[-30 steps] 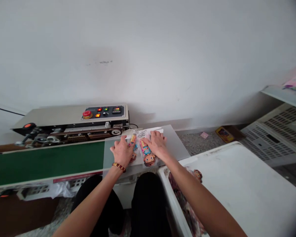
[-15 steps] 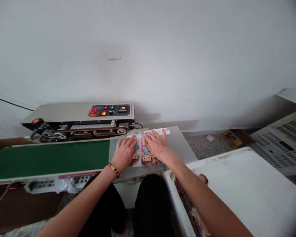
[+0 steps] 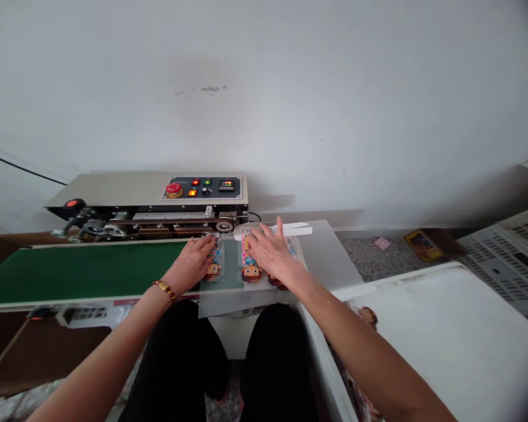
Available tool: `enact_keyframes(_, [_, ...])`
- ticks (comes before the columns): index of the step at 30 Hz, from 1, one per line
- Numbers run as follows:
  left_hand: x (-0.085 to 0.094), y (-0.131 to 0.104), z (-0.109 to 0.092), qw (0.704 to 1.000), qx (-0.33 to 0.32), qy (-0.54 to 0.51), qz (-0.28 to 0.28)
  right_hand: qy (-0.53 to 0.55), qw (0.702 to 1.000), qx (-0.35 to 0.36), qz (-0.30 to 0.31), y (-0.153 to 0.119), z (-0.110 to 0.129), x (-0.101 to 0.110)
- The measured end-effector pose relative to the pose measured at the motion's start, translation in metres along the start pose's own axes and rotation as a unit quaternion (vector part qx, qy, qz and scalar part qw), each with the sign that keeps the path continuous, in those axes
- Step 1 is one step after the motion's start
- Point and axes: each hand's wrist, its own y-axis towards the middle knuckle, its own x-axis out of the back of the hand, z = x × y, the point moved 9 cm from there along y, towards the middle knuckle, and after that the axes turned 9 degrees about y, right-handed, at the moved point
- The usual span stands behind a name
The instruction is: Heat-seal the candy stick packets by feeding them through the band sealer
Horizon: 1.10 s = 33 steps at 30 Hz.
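My left hand lies flat over a clear packet printed with a cartoon face, where the green belt meets a translucent sheet. Its fingertips rest on the packet's upper part. My right hand is spread over a second cartoon packet, fingers outstretched and thumb raised. Another packet shows partly from under that hand. White strips lie just beyond its fingers. Behind the belt sits a band sealing machine with lit buttons.
A red emergency stop knob tops the machine's panel. At right is a white table or lid with a cartoon piece at its edge. Grey slotted crates and a yellow-printed box stand on the floor.
My left hand has slid left with one packet, opening a gap between it and the others. My right hand stays over the remaining packets. The view has shifted slightly.
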Motion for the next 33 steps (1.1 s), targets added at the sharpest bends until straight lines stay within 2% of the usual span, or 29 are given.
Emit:
enact_keyframes(2, [0.009,-0.005,0.019,0.998,0.048,0.026,-0.014,0.016,1.0,-0.004,-0.001,0.004,0.003,0.0])
enact_keyframes(4, [0.02,-0.005,0.016,0.996,0.071,0.03,-0.05,0.032,0.999,-0.012,-0.009,0.003,0.002,0.004])
enact_keyframes(6, [0.023,0.003,-0.014,0.997,0.027,-0.012,-0.073,0.036,0.999,-0.025,-0.02,-0.002,-0.003,0.008])
enact_keyframes(9, [0.018,0.017,-0.068,0.993,-0.053,-0.074,-0.077,0.018,0.999,-0.029,-0.011,-0.013,-0.011,0.009])
enact_keyframes(12, [0.011,0.025,-0.088,0.991,-0.06,-0.087,-0.082,0.011,1.0,-0.019,-0.001,-0.017,-0.015,0.005])
enact_keyframes(18, [0.007,0.014,-0.088,0.986,-0.113,-0.102,-0.065,0.079,0.996,-0.027,0.017,0.018,-0.016,-0.005])
enact_keyframes(22, [0.006,0.01,-0.089,0.987,-0.112,-0.098,-0.067,0.099,0.993,-0.05,0.04,0.038,-0.021,-0.012])
enact_keyframes(29, [0.003,0.011,-0.092,0.987,-0.113,-0.088,-0.077,0.118,0.983,-0.11,0.09,0.046,-0.023,-0.016])
enact_keyframes(33, [0.003,0.011,-0.092,0.985,-0.118,-0.085,-0.088,0.129,0.979,-0.12,0.106,0.045,-0.024,-0.016])
